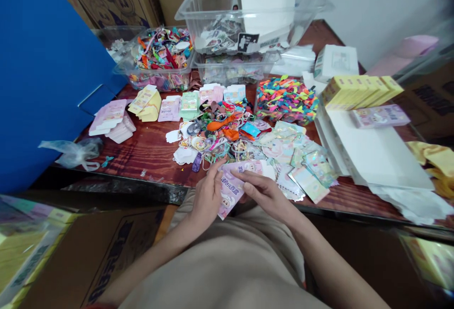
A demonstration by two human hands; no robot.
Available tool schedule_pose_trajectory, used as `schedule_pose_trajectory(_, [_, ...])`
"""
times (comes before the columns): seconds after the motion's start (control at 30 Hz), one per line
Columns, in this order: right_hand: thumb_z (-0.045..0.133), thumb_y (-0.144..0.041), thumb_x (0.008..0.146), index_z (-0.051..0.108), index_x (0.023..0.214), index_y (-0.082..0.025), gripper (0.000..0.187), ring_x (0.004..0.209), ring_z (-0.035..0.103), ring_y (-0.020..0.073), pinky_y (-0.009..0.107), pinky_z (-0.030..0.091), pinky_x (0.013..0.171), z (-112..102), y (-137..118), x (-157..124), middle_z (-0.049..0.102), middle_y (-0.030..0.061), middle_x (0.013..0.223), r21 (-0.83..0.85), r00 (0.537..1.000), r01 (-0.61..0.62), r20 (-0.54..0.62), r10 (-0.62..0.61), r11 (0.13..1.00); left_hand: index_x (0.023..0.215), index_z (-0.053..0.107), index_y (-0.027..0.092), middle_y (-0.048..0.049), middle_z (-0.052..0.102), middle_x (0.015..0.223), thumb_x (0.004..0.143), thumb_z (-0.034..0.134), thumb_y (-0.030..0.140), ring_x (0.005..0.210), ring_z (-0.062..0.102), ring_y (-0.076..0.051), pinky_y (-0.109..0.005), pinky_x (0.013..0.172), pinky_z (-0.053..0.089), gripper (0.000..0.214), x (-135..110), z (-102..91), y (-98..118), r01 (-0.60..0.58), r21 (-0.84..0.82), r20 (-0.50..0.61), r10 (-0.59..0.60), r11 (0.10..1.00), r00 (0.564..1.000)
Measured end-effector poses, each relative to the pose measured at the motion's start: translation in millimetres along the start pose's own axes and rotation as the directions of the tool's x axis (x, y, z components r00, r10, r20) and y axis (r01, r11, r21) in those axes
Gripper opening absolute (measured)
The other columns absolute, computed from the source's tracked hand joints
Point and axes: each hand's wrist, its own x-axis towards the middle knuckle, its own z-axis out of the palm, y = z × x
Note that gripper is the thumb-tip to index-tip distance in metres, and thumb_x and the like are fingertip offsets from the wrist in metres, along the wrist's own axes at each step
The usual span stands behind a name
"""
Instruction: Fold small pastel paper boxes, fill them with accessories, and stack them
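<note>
Both my hands hold a small purple cartoon-printed box [232,188] at the near edge of the wooden table [149,150]. My left hand [206,194] grips its left side with curled fingers. My right hand [264,192] pinches its upper right end, fingers closed on it. Just beyond the box lies a heap of rubber bands, balloons and small trinkets [222,132], with a spread of shiny sticker cards [301,158] to the right.
Flat folded boxes in pink [111,120], yellow [145,101] and green [189,103] lie at the back left. Clear bins [248,13] stand behind, one full of colourful bits [161,56]. A bag of bright balloons [285,98], yellow boxes [360,89] and white sheets [372,150] are right; a blue panel [46,63] is left.
</note>
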Motion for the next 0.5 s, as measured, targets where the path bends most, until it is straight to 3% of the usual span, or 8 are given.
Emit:
schedule_pose_trajectory(0.1, [0.058, -0.046, 0.095, 0.057, 0.139, -0.032, 0.046, 0.101, 0.064, 0.0198, 0.035, 0.053, 0.089, 9.4, -6.5, -6.8, 0.067, 0.0056, 0.118, -0.024, 0.999, 0.003, -0.053, -0.004, 1.0, 0.131, 0.056, 0.022, -0.0079, 0.066, 0.13, 0.103, 0.036, 0.03, 0.114, 0.064, -0.018, -0.033, 0.096, 0.051, 0.035, 2.2, 0.5, 5.2, 0.047, -0.082, -0.054, -0.052, 0.995, 0.997])
schedule_pose_trajectory(0.17, [0.056, -0.044, 0.096, 0.056, 0.14, -0.032, 0.045, 0.112, 0.06, 0.0213, 0.037, 0.049, 0.097, 14.1, -13.7, -9.5, 0.065, 0.006, 0.126, -0.055, 0.996, 0.019, -0.09, -0.023, 0.998, 0.128, 0.057, 0.023, -0.0075, 0.065, 0.129, 0.102, 0.038, 0.032, 0.118, 0.061, -0.019, -0.033, 0.097, 0.049, 0.033, 2.8, 1.5, 8.7, 0.053, -0.091, -0.11, -0.063, 0.994, 0.992])
schedule_pose_trajectory(0.33, [0.046, -0.041, 0.102, 0.057, 0.139, -0.03, 0.04, 0.084, 0.058, 0.0149, 0.029, 0.048, 0.079, 10.6, -30.4, -11.4, 0.063, 0.0028, 0.093, -0.197, 0.981, 0.084, -0.156, -0.116, 0.977, 0.123, 0.058, 0.021, -0.0075, 0.067, 0.12, 0.1, 0.043, 0.038, 0.103, 0.063, -0.018, -0.029, 0.082, 0.052, 0.032, 7.8, 7.1, 17.3, 0.029, -0.084, -0.197, -0.045, 0.996, 0.979])
schedule_pose_trajectory(0.5, [0.054, -0.04, 0.098, 0.063, 0.133, -0.029, 0.037, 0.077, 0.054, 0.0123, 0.026, 0.048, 0.073, -3.3, -22.4, -15.9, 0.06, 0.0014, 0.088, -0.2, 0.954, 0.128, -0.243, -0.176, 0.971, 0.122, 0.058, 0.021, -0.0069, 0.068, 0.114, 0.1, 0.043, 0.038, 0.092, 0.064, -0.017, -0.027, 0.077, 0.052, 0.032, 15.2, 17.0, 28.0, -0.018, -0.068, -0.186, 0.004, 0.997, 0.982])
